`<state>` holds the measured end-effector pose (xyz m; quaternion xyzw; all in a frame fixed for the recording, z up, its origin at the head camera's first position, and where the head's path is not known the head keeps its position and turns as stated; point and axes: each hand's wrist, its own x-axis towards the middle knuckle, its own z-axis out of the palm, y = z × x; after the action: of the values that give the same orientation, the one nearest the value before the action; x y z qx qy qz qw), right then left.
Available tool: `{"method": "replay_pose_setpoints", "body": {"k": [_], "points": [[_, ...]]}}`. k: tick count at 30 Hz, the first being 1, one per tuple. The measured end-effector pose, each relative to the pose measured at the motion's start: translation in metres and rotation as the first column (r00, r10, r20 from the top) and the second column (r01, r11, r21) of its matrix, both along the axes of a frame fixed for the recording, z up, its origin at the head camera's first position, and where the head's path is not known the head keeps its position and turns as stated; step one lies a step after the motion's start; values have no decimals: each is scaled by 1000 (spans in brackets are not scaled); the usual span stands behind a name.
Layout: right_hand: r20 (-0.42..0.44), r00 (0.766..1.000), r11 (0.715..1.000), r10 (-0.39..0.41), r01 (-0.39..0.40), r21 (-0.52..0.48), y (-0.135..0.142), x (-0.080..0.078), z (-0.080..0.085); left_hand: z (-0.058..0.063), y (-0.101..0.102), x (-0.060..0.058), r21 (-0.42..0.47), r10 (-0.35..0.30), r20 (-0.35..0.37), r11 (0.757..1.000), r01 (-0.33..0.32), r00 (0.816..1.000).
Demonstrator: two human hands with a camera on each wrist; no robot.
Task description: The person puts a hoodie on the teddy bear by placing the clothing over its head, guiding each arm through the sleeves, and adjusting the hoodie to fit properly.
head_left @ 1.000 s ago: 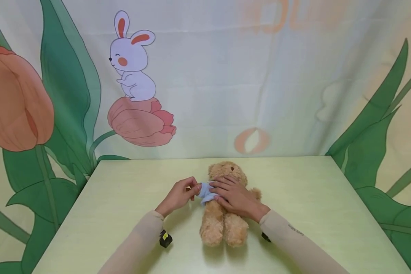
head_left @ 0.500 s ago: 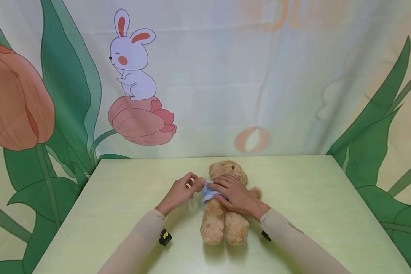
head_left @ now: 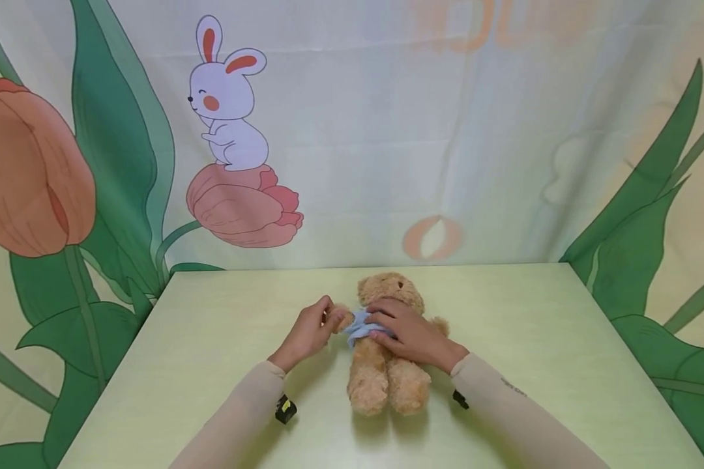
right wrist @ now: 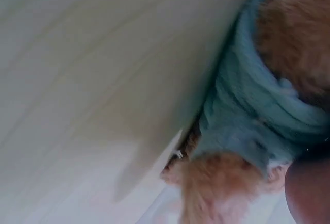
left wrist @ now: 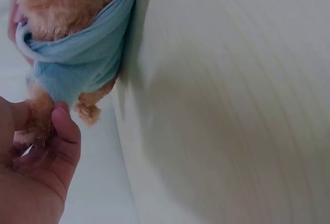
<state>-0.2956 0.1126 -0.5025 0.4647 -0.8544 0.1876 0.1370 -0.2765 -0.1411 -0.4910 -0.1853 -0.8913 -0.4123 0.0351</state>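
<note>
A tan teddy bear (head_left: 368,384) in a light blue shirt (head_left: 359,326) lies on its back, its head toward the far edge. My left hand (head_left: 311,331) pinches the bear's paw (head_left: 341,318), which sticks out of the sleeve; the left wrist view shows thumb and fingers around the furry paw (left wrist: 40,115). Across the bear's chest rests my right hand (head_left: 413,333), its fingers over the shirt near the neck and covering part of the face. In the right wrist view the shirt (right wrist: 232,105) is bunched up, with the bear's other arm (right wrist: 216,182) out of its sleeve.
The bear lies on a pale green table (head_left: 229,339). Behind the table hangs a printed cloth (head_left: 352,163) with a rabbit and tulips. A black wrist device (head_left: 285,409) sits under the left sleeve.
More of the furry paw now shows beyond the blue sleeve, in my left fingers. My right hand has shifted slightly right on the chest, and the bear's legs have moved slightly right.
</note>
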Motion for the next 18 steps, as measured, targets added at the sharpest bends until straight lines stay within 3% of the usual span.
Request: {"method": "replay_pose_setpoints", "body": {"k": [2, 5, 8, 10, 12, 15, 17, 18], "points": [[45, 999, 998, -28, 31, -54, 9, 2, 8, 2, 2, 1, 11, -25, -30, 1000, 25, 999], [51, 989, 984, -140, 145, -101, 25, 2, 24, 6, 4, 2, 15, -24, -59, 1000, 25, 998], [81, 951, 950, -298, 304, -76, 46, 1, 34, 8, 3, 4, -1, -1, -51, 1000, 1, 999], [181, 914, 929, -363, 371, -14, 62, 3, 34, 8, 1, 5, -10, 17, -24, 1000, -17, 1000], [332, 862, 919, -384, 390, 51, 76, 6, 31, 8, -1, 6, 4, 21, 18, 1000, -21, 1000], [565, 756, 930, -331, 362, 59, 88, 10, 24, 9, -2, 8, 66, 25, 97, 997, -32, 995], [649, 709, 935, -277, 354, 13, 91, 11, 19, 8, -2, 8, 121, 17, 135, 992, -34, 991], [669, 696, 934, -260, 357, -9, 92, 11, 16, 7, -1, 8, 144, 13, 146, 989, -34, 989]]}}
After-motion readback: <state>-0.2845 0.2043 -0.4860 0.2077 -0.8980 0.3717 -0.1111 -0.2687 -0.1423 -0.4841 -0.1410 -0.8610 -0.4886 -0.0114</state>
